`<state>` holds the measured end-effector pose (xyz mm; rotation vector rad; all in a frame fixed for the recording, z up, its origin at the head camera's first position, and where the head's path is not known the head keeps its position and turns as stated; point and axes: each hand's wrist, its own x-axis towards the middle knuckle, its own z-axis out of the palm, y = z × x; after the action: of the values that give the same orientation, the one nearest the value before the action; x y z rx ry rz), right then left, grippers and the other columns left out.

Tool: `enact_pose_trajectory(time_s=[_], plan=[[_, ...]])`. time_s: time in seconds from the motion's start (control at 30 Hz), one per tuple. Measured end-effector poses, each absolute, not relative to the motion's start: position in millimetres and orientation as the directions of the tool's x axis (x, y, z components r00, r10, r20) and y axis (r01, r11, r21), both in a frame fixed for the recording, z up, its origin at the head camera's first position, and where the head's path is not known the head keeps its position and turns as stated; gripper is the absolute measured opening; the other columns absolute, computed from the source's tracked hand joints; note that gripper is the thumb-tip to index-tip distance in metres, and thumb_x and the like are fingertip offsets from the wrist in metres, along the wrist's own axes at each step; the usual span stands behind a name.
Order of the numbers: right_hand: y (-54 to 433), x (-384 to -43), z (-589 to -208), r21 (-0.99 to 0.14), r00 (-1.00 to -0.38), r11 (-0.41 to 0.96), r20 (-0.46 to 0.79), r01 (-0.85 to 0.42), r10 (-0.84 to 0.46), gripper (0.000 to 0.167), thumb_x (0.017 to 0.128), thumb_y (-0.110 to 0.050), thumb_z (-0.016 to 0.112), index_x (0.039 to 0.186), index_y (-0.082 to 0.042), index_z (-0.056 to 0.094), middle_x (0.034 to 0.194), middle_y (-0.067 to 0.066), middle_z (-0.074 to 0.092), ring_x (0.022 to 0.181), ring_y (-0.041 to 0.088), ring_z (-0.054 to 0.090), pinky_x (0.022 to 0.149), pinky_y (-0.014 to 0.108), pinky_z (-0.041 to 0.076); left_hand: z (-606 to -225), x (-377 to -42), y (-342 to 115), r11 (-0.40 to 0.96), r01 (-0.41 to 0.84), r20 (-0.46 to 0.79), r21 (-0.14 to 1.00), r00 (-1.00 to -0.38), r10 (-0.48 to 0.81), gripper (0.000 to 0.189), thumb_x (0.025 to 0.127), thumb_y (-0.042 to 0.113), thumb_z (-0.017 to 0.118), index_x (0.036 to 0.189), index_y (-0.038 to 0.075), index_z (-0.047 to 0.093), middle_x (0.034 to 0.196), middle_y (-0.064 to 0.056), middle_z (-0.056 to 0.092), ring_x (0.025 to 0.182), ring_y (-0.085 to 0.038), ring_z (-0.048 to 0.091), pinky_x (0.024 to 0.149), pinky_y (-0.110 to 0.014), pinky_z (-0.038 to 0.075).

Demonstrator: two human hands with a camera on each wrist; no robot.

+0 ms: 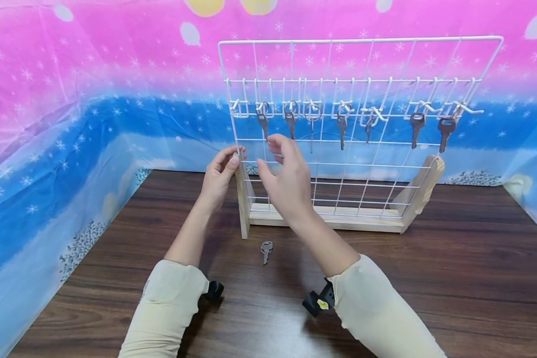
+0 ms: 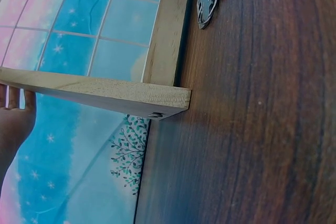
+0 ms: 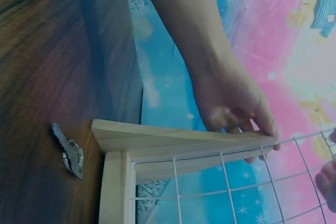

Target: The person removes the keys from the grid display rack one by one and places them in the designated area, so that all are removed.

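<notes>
My left hand (image 1: 219, 176) grips the left wooden side support (image 1: 242, 199) of a white wire rack (image 1: 360, 40), thumb in front and fingers behind. In front of the rack's left part is my right hand (image 1: 288, 179), thumb and fingers apart, nothing visible between them. Its fingertips are just below two hanging keys, the leftmost key (image 1: 262, 121) and its neighbour (image 1: 290, 118); contact cannot be told. A loose key (image 1: 266, 252) with a ring lies on the table before the rack, seen also beside the wooden base in both wrist views.
More keys hang along the row of hooks, including one key (image 1: 342, 130) near the middle and another key (image 1: 446, 132) at the far right. The rack stands on a wooden base (image 1: 331, 221). Behind the dark wooden table (image 1: 474, 278) hangs a pink and blue cloth (image 1: 116, 74).
</notes>
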<state>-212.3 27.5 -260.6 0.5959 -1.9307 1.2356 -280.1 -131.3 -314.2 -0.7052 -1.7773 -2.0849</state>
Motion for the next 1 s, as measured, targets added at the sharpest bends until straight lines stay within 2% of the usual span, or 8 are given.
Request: enact_pose_trajectory(time_s=[0.1, 0.17, 0.33, 0.47, 0.53, 0.77, 0.9, 1.0], plan=[[25.7, -217.3, -255.7, -0.490, -0.530, 0.438, 0.847, -0.754, 0.036, 0.035, 0.081, 0.000, 0.067, 0.112, 0.005, 0.053, 0.104, 0.016, 0.055, 0.098, 0.023, 0.054, 0.086, 0.028, 0.046, -315.8, -281.6, -131.4, -0.189, 0.538, 0.559, 0.821, -0.825, 0.081, 0.049, 0.086, 0.034, 0.061, 0.118, -0.003, 0.055, 0.109, 0.005, 0.061, 0.104, -0.015, 0.056, 0.088, -0.028, 0.044], [24.5, -220.3, -252.3, -0.487, -0.522, 0.443, 0.851, -0.753, 0.050, 0.036, 0.081, 0.000, 0.066, 0.114, 0.006, 0.052, 0.105, 0.016, 0.055, 0.099, 0.023, 0.053, 0.087, 0.028, 0.045, -316.2, -282.0, -131.6, -0.191, 0.541, 0.563, 0.819, -0.822, 0.084, 0.051, 0.084, 0.038, 0.061, 0.118, 0.001, 0.057, 0.109, 0.005, 0.061, 0.104, -0.015, 0.056, 0.088, -0.028, 0.044], [21.2, -223.7, -243.4, -0.598, -0.640, 0.443, 0.765, -0.668, 0.068, 0.040, 0.085, -0.005, 0.065, 0.120, 0.004, 0.050, 0.110, 0.015, 0.056, 0.100, 0.021, 0.055, 0.086, 0.024, 0.045, -315.0, -281.6, -131.2, -0.212, 0.533, 0.557, 0.819, -0.827, 0.077, 0.029, 0.090, 0.023, 0.058, 0.114, 0.007, 0.061, 0.108, 0.005, 0.061, 0.103, -0.014, 0.056, 0.088, -0.028, 0.043], [18.6, -227.3, -237.4, -0.659, -0.699, 0.435, 0.709, -0.614, 0.087, 0.036, 0.088, -0.008, 0.062, 0.120, 0.003, 0.051, 0.105, 0.013, 0.059, 0.092, 0.020, 0.059, 0.080, 0.022, 0.047, -314.4, -281.0, -131.2, -0.201, 0.537, 0.560, 0.819, -0.824, 0.084, 0.029, 0.092, 0.020, 0.056, 0.116, 0.003, 0.059, 0.109, 0.004, 0.060, 0.105, -0.016, 0.055, 0.088, -0.029, 0.044], [17.5, -229.2, -234.9, -0.665, -0.700, 0.432, 0.707, -0.610, 0.099, 0.032, 0.088, -0.008, 0.061, 0.117, 0.003, 0.054, 0.099, 0.012, 0.060, 0.087, 0.019, 0.059, 0.077, 0.022, 0.047, -314.4, -280.9, -131.2, -0.198, 0.543, 0.567, 0.816, -0.819, 0.089, 0.035, 0.091, 0.024, 0.057, 0.117, 0.001, 0.058, 0.110, 0.003, 0.060, 0.105, -0.017, 0.055, 0.088, -0.029, 0.044], [14.6, -228.7, -226.4, -0.642, -0.673, 0.450, 0.731, -0.621, 0.113, 0.019, 0.091, -0.007, 0.057, 0.106, 0.003, 0.062, 0.087, 0.010, 0.065, 0.075, 0.016, 0.060, 0.067, 0.023, 0.048, -314.1, -281.5, -130.9, -0.234, 0.542, 0.573, 0.807, -0.814, 0.094, 0.031, 0.089, 0.028, 0.061, 0.114, 0.010, 0.062, 0.110, -0.003, 0.061, 0.105, -0.018, 0.056, 0.086, -0.026, 0.044], [13.6, -225.4, -224.4, -0.649, -0.680, 0.440, 0.725, -0.620, 0.112, 0.017, 0.090, -0.005, 0.057, 0.103, 0.003, 0.063, 0.085, 0.010, 0.066, 0.073, 0.015, 0.060, 0.064, 0.023, 0.048, -313.8, -281.3, -130.8, -0.221, 0.535, 0.563, 0.815, -0.822, 0.087, 0.035, 0.090, 0.026, 0.060, 0.116, 0.003, 0.059, 0.108, 0.001, 0.062, 0.105, -0.020, 0.056, 0.087, -0.028, 0.044], [13.3, -221.8, -224.2, -0.652, -0.681, 0.437, 0.724, -0.620, 0.112, 0.015, 0.089, -0.005, 0.058, 0.101, 0.003, 0.063, 0.083, 0.009, 0.065, 0.071, 0.014, 0.060, 0.064, 0.022, 0.047, -313.8, -281.3, -131.0, -0.211, 0.522, 0.547, 0.826, -0.834, 0.079, 0.032, 0.093, 0.017, 0.056, 0.118, -0.003, 0.056, 0.108, 0.003, 0.062, 0.105, -0.020, 0.055, 0.088, -0.029, 0.043]])
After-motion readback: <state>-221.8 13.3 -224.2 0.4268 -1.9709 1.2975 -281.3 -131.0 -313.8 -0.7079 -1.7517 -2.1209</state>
